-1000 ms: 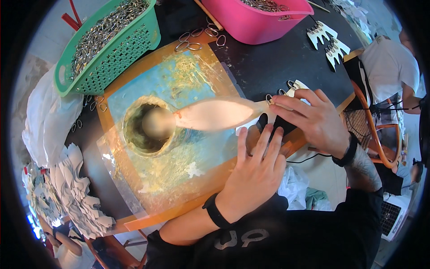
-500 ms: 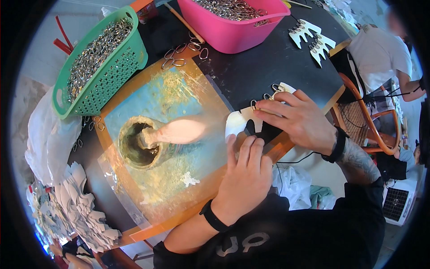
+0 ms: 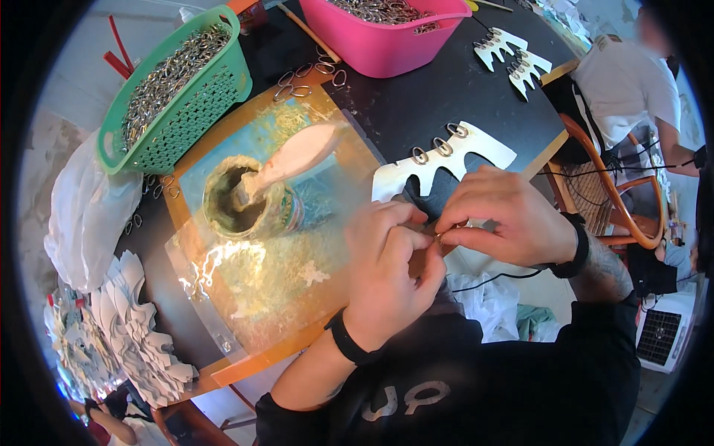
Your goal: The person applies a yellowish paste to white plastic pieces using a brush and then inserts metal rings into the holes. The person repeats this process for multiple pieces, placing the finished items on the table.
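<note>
In front of my body, both hands come together at the fingertips. My right hand (image 3: pixel 509 219) pinches a small brass-coloured metal piece (image 3: pixel 439 238), mostly hidden by the fingers. Thumb and fingers of my left hand (image 3: pixel 388 260), slightly blurred, close on it from the other side. Just beyond them, a white scalloped leather-like piece (image 3: pixel 491 146) lies flat on the black tabletop. Three oval metal rings (image 3: pixel 443 147) sit along its straight upper edge. Neither hand touches that piece's ringed edge.
A crusted pot (image 3: pixel 223 204) holds a wide wooden paddle (image 3: pixel 301 152) on a smeared board. A green basket (image 3: pixel 182 97) and pink tub (image 3: pixel 387 37) contain metal rings. Finished-looking ringed pieces (image 3: pixel 526 70) lie far right; stacked white pieces (image 3: pixel 130 327) lie left. A person (image 3: pixel 628 89) sits at right.
Both hands have left the white piece, which now lies flat with its rings exposed. They have drawn nearer to my body and met around a small metal piece.
</note>
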Motion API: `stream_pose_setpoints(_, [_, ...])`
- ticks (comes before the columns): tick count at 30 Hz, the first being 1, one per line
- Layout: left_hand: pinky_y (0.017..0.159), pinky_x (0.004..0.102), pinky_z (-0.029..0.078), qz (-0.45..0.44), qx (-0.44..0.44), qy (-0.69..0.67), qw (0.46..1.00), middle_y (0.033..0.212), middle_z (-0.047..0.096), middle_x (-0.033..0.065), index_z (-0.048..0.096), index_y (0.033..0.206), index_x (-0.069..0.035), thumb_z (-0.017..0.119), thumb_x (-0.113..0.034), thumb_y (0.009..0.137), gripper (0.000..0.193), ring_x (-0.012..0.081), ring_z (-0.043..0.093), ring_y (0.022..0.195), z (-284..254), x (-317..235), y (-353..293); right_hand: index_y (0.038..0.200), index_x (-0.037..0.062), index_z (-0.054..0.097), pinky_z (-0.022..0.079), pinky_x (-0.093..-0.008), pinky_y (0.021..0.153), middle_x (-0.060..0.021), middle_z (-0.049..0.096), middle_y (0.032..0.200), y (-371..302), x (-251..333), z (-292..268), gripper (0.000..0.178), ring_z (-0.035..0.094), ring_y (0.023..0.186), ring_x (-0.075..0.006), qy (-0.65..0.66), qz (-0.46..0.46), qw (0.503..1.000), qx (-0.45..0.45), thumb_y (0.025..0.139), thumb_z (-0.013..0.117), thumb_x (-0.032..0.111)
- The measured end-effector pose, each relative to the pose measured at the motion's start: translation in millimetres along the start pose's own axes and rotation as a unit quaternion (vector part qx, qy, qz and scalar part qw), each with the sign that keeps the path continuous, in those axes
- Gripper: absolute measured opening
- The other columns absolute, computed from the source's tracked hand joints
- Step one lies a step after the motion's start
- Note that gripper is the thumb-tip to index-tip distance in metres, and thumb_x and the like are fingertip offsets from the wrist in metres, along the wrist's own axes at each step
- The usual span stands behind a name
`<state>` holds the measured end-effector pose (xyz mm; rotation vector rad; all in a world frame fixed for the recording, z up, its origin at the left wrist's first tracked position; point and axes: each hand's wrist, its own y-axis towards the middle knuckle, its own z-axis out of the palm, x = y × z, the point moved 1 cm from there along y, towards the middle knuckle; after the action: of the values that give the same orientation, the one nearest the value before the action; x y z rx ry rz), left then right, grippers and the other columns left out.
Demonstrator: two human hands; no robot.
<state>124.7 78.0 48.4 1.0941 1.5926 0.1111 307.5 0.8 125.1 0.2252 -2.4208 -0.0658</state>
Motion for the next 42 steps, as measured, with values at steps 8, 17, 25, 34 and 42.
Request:
stream_pose_setpoints(8, [0.11,0.0559,0.037,0.009,0.105,0.242,0.965,0.128,0.059,0.0204,0.062,0.106,-0.002,0.073,-0.04,0.087,0.044,0.0375,0.054,0.123,6.6,-8.9,-10.2,0.089,0.0049,0.072,0.049,-0.0424,0.078,-0.0097,0.068,0.086,41.6,-17.9,-19.0,0.013,0.066,0.085,-0.0324,-0.169,0.038,0.982,-0.071,0.091,0.068,0.017])
stream_pose_setpoints(17, [0.117,0.0546,0.033,0.016,0.205,0.262,0.943,0.151,0.049,0.0238,0.059,0.134,0.001,0.063,-0.049,0.093,0.065,0.0399,0.044,0.141,13.3,-5.7,-15.4,0.09,0.0096,0.076,0.044,-0.0406,0.082,-0.0043,0.067,0.09,79.5,-48.7,9.2,0.015,0.064,0.092,-0.0264,-0.259,-0.014,0.966,-0.017,0.09,0.064,0.018])
stream_pose_setpoints(25, [0.115,0.0561,0.034,0.014,0.222,0.277,0.935,0.15,0.049,0.0226,0.059,0.134,-0.001,0.062,-0.049,0.093,0.063,0.0392,0.046,0.138,12.6,-4.7,-16.7,0.108,0.01,0.076,0.045,-0.038,0.083,-0.0027,0.071,0.108,56.1,-37.3,-0.1,0.024,0.062,0.098,-0.0236,-0.287,-0.055,0.956,0.001,0.086,0.067,0.011])
stream_pose_setpoints(34, [0.114,0.0564,0.035,0.008,0.216,0.282,0.935,0.147,0.051,0.0235,0.06,0.131,-0.001,0.064,-0.048,0.093,0.06,0.0383,0.048,0.137,15.1,-5.6,-13.6,0.121,0.0104,0.073,0.045,-0.0362,0.089,-0.0006,0.065,0.131,31.6,-36.5,13.6,0.039,0.059,0.108,-0.022,-0.337,-0.084,0.938,0.018,0.083,0.066,0.009])
stream_pose_setpoints(42, [0.114,0.0561,0.035,0.009,0.214,0.289,0.933,0.146,0.051,0.0244,0.06,0.13,-0.001,0.067,-0.047,0.092,0.061,0.0379,0.048,0.136,15.1,-6.1,-15.4,0.123,0.0062,0.072,0.043,-0.0352,0.091,-0.0008,0.065,0.134,30.3,-35.6,16.7,0.04,0.057,0.111,-0.02,-0.346,-0.089,0.933,0.043,0.083,0.067,0.011])
